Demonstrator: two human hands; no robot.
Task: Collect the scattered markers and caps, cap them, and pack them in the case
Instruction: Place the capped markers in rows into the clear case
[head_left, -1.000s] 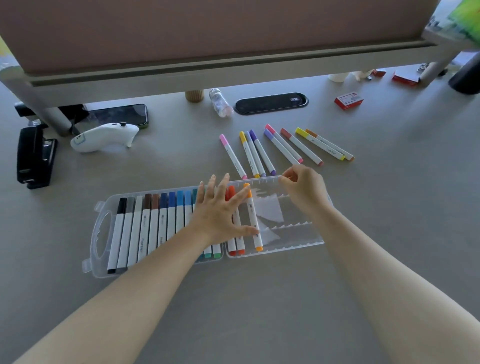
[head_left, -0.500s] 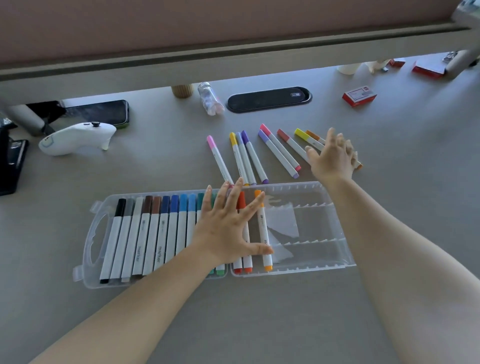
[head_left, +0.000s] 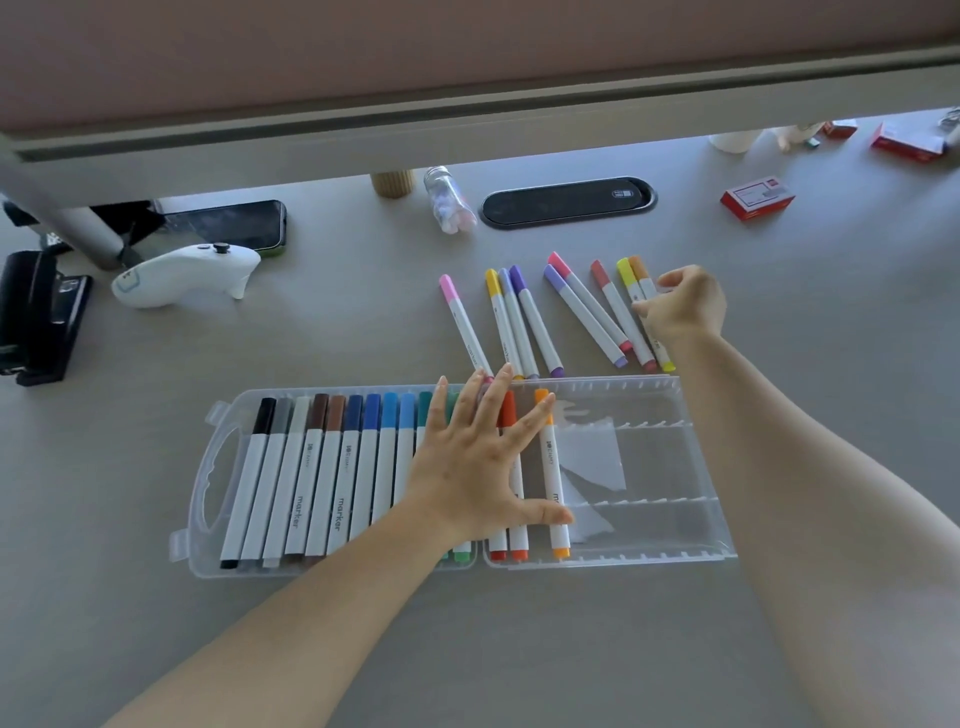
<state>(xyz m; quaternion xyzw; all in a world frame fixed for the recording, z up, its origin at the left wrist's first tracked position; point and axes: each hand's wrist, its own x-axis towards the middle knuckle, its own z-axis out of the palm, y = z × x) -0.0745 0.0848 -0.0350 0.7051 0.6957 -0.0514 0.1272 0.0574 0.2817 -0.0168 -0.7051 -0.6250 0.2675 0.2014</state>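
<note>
Grey desk (head_left: 779, 649) stretching under a low shelf, carrying everything. Clear plastic case (head_left: 691, 540) lying open near the middle, long side running left to right, left half filled with capped markers, right half mostly bare slots. Left hand (head_left: 478, 467) pressing flat on the packed row, fingers spread and straight, gripping nothing, steadying the case. Loose markers (head_left: 524, 327) lying just beyond the far edge of the case, each long axis running far to near and leaning a little to the right at the near end. Right hand (head_left: 685, 306) reaching at the right end of that group, fingers curled, pinching the orange-capped marker (head_left: 640, 273) beside the yellow-capped marker (head_left: 626, 273); judging this hand far nearer to the loose ones. Empty slots sitting directly nearer than that hand, so calling for a short pull toward the near side, marker kept lengthwise to the dividers.
</note>
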